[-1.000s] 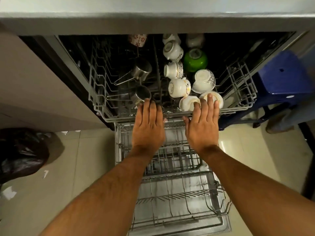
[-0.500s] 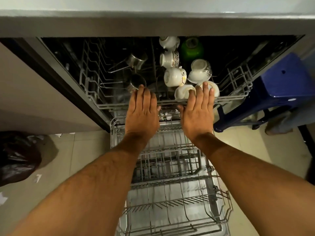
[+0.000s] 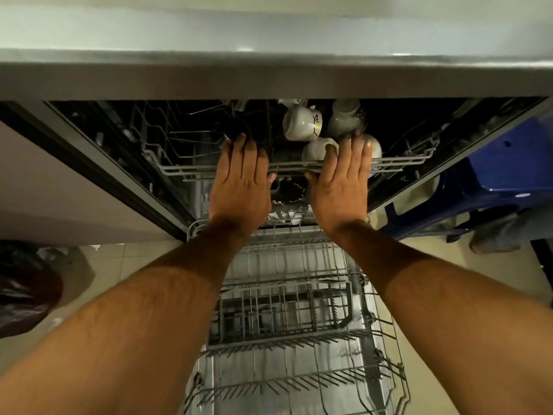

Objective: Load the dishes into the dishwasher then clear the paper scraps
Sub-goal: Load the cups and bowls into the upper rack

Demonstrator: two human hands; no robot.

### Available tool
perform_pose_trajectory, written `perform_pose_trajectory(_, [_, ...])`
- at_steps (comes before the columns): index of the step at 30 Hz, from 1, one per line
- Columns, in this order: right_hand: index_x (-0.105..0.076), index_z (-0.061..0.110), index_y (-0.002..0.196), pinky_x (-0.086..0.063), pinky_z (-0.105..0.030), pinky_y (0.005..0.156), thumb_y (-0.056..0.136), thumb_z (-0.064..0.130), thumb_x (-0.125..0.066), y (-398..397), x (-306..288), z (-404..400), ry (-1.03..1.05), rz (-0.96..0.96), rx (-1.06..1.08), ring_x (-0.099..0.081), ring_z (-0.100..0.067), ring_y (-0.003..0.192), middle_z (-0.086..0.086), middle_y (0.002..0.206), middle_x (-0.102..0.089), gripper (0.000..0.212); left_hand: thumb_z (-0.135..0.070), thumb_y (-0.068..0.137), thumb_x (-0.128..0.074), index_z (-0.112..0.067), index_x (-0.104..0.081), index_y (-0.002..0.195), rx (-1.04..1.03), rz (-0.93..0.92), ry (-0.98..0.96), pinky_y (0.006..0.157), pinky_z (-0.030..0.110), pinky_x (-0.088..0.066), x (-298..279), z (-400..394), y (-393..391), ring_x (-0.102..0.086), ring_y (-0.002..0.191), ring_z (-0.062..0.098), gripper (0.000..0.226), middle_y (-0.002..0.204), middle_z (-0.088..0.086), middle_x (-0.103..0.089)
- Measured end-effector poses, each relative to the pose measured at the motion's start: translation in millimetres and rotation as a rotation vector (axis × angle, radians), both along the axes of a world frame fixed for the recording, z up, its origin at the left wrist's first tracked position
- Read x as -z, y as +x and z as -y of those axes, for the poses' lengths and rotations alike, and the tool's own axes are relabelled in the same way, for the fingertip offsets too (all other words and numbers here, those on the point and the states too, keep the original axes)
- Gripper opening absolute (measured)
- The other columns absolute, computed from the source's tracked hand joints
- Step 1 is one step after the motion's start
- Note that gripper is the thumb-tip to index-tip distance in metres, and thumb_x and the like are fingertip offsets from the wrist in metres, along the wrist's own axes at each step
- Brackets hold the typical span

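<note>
The dishwasher's upper rack [image 3: 179, 169] sits mostly inside the machine, under the counter. White cups [image 3: 300, 123] lie in its right half, and a dark steel pot [image 3: 236, 130] shows dimly on the left. My left hand [image 3: 241, 184] and my right hand [image 3: 342, 181] press flat, fingers straight, against the rack's front rail, side by side. The lower rack [image 3: 293, 324] is pulled out over the open door below my forearms. Paper scraps [image 3: 49, 251] lie on the floor at the left.
A dark bin bag [image 3: 24, 289] sits on the floor at the left. A blue plastic stool [image 3: 493, 181] stands right of the dishwasher, with someone's foot [image 3: 490, 244] under it. The counter edge [image 3: 269, 76] overhangs the machine.
Both hands have pushed the upper rack further into the dishwasher; the green bowl and the far cups have gone out of sight under the counter.
</note>
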State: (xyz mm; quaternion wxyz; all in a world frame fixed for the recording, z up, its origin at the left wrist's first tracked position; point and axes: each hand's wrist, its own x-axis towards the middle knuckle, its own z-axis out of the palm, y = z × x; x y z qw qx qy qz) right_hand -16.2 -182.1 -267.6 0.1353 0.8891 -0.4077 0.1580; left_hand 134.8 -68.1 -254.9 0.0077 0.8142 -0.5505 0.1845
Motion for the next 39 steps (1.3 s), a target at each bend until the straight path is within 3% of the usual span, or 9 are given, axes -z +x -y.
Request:
perform_pose_trajectory(4, [-0.039,-0.010,0.142,-0.010,-0.060,0.124,0.108,0.039,-0.046,0,-1,0,-0.012,0.000,-0.005,-0.025,-0.053,0.146,-0.038,0.150,-0.037,0.060,-0.038,0.106,-0.035,0.001,-0.038,0.139,-0.016,-0.014,0.015,0.121,0.052,-0.021,0,0,-1,-0.032,0.142,0.039,0.051,0.145,0.024,-0.041])
perform_pose_trajectory(15, [-0.031,-0.004,0.151,-0.001,-0.053,0.126,0.109,0.045,-0.032,-10,-16,-14,0.061,-0.081,-0.011,-0.014,-0.045,0.152,-0.030,0.159,-0.029,0.065,-0.037,0.107,-0.035,0.002,-0.028,0.145,-0.074,-0.088,0.045,0.119,0.052,-0.026,-11,-10,-13,-0.031,0.141,0.041,0.055,0.145,0.025,-0.036])
perform_pose_trajectory(19, [-0.027,-0.002,0.154,-0.006,-0.055,0.126,0.108,0.047,-0.029,-15,-26,-18,0.083,-0.133,-0.024,-0.014,-0.044,0.153,-0.028,0.159,-0.030,0.067,-0.036,0.106,-0.033,0.003,-0.023,0.149,-0.076,-0.106,0.066,0.120,0.052,-0.025,-20,-17,-16,-0.029,0.143,0.042,0.059,0.148,0.027,-0.035])
perform_pose_trajectory(24, [-0.014,-0.002,0.158,-0.008,-0.054,0.127,0.108,0.047,-0.029,-27,-46,-39,0.171,-0.129,-0.042,-0.005,-0.039,0.155,-0.025,0.166,-0.014,0.071,-0.037,0.105,-0.036,0.003,-0.013,0.155,-0.106,-0.222,0.014,0.123,0.050,-0.019,-40,-49,-29,-0.016,0.151,0.037,0.068,0.160,0.025,-0.019])
perform_pose_trajectory(28, [-0.010,0.000,0.159,-0.013,-0.054,0.126,0.109,0.045,-0.030,-38,-79,-70,0.227,-0.117,-0.103,0.000,-0.036,0.156,-0.023,0.167,-0.008,0.070,-0.042,0.106,-0.029,0.001,-0.006,0.157,-0.162,-0.273,0.001,0.124,0.050,-0.018,-74,-87,-44,-0.009,0.153,0.036,0.071,0.163,0.023,-0.011])
perform_pose_trajectory(32, [-0.004,0.003,0.161,-0.008,-0.053,0.126,0.107,0.050,-0.020,-36,-132,-98,0.276,-0.170,-0.085,0.006,-0.035,0.156,-0.021,0.168,0.000,0.073,-0.048,0.106,-0.023,0.003,-0.007,0.157,-0.234,-0.262,0.008,0.126,0.048,-0.007,-121,-125,-51,0.002,0.154,0.035,0.074,0.165,0.024,-0.003])
perform_pose_trajectory(39, [-0.020,0.001,0.158,-0.014,-0.053,0.126,0.107,0.046,-0.035,-28,-234,-147,0.253,-0.054,-0.217,-0.018,-0.039,0.153,-0.023,0.161,-0.027,0.070,-0.048,0.106,-0.022,0.001,-0.005,0.158,-0.321,-0.247,-0.066,0.126,0.047,-0.007,-221,-191,-59,0.004,0.155,0.032,0.074,0.166,0.022,-0.001])
